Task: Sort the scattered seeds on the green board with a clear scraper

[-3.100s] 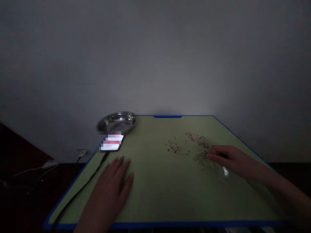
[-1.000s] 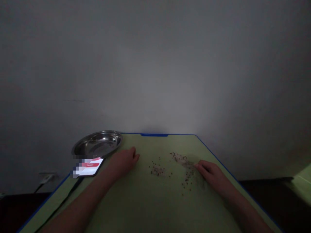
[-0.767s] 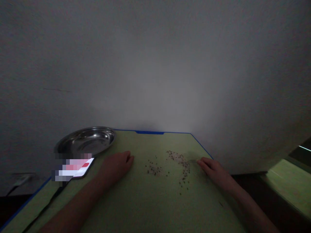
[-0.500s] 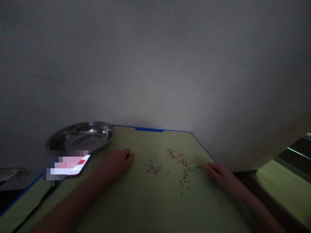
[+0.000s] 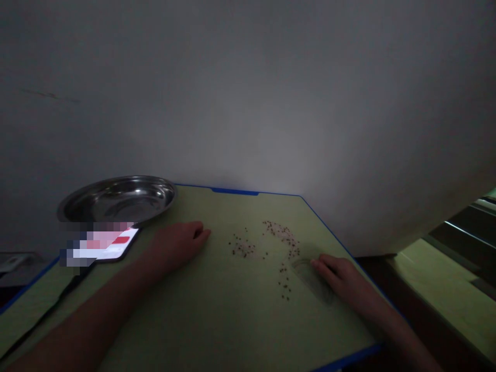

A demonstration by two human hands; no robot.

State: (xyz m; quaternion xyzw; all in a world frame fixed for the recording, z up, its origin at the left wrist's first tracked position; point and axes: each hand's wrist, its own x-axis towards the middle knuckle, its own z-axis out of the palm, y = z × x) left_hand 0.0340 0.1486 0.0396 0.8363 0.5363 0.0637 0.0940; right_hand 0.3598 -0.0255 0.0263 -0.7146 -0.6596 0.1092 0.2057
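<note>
My left hand (image 5: 178,243) rests on the pale green tabletop (image 5: 217,315) with its fingers curled into a loose fist. To its right lies a small scatter of pale grains and dark specks (image 5: 243,248). A longer curved band of the same mixture (image 5: 282,235) runs farther right. My right hand (image 5: 337,274) pinches the edge of a thin, see-through curved object (image 5: 304,266). A dim, shadowy patch extends below it, and its exact kind cannot be made out. This object is close to the lower specks of the band.
A shallow steel basin (image 5: 120,201) stands at the back left. In front of it is a lit phone (image 5: 116,248), partly blurred, with a black strap (image 5: 50,310) running toward me. The blue table edge (image 5: 234,191) is near a grey wall (image 5: 248,93).
The view has tilted down slightly. My right hand has moved nearer me with the see-through object, and the band's lower specks have shifted, leaving a gap. My left hand has stayed in place.
</note>
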